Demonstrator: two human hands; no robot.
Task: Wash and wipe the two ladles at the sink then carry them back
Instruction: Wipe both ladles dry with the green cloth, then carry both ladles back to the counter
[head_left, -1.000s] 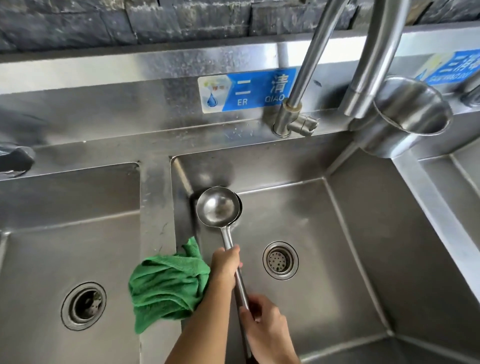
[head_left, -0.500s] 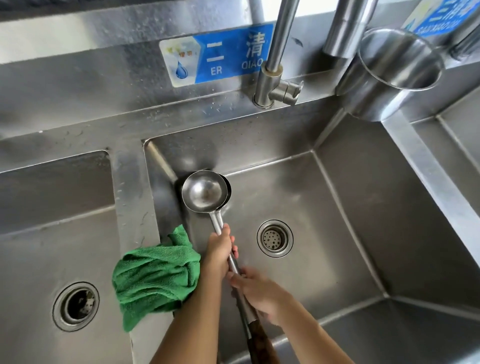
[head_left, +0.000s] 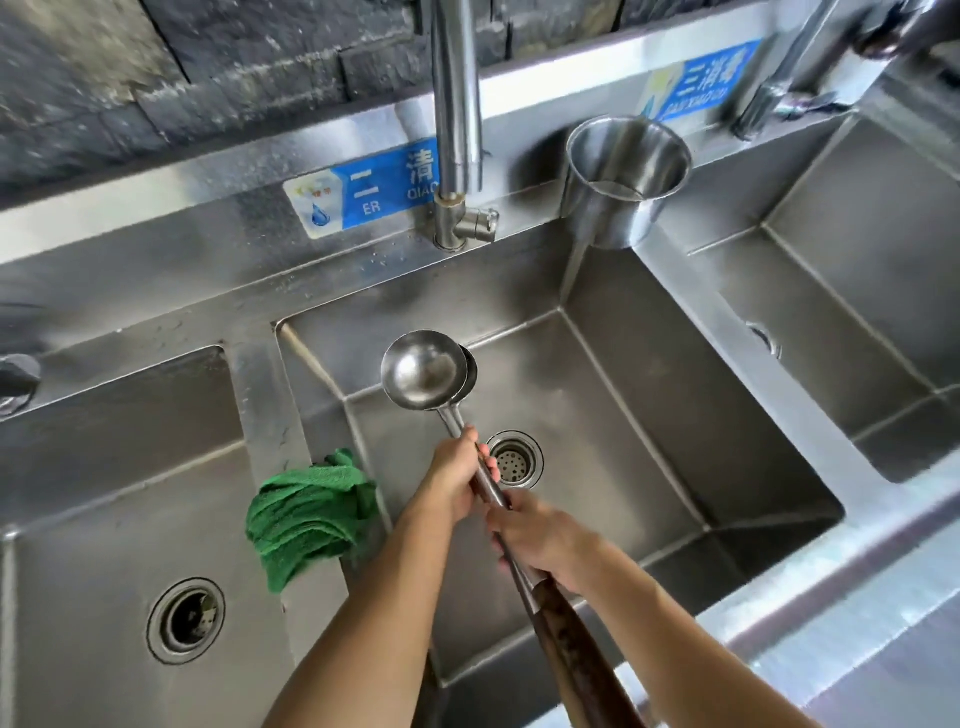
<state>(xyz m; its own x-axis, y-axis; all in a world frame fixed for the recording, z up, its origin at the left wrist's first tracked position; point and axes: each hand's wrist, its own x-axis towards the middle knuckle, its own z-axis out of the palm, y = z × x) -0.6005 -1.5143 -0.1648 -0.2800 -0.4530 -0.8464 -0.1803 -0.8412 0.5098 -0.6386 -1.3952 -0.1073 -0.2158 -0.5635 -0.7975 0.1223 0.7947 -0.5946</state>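
Note:
Two steel ladles (head_left: 423, 371) are stacked, one bowl nested behind the other, held out over the middle sink basin (head_left: 639, 415). Their long shafts end in dark wooden handles (head_left: 576, 644) that run toward me. My left hand (head_left: 454, 480) grips the shafts just below the bowls. My right hand (head_left: 545, 540) grips them lower down, just above the wooden handles. A green cloth (head_left: 306, 514) lies crumpled on the divider between the left and middle basins, to the left of my left forearm.
A tall faucet (head_left: 457, 130) rises behind the middle basin, with no water running. A steel cup (head_left: 623, 176) stands on the back ledge to the right. Drains sit in the middle basin (head_left: 514, 460) and left basin (head_left: 187, 621). A third basin (head_left: 857, 291) lies right.
My view has shifted, showing more of the right basin. My right hand has slid up the shafts toward my left hand. The ladles stay over the middle basin.

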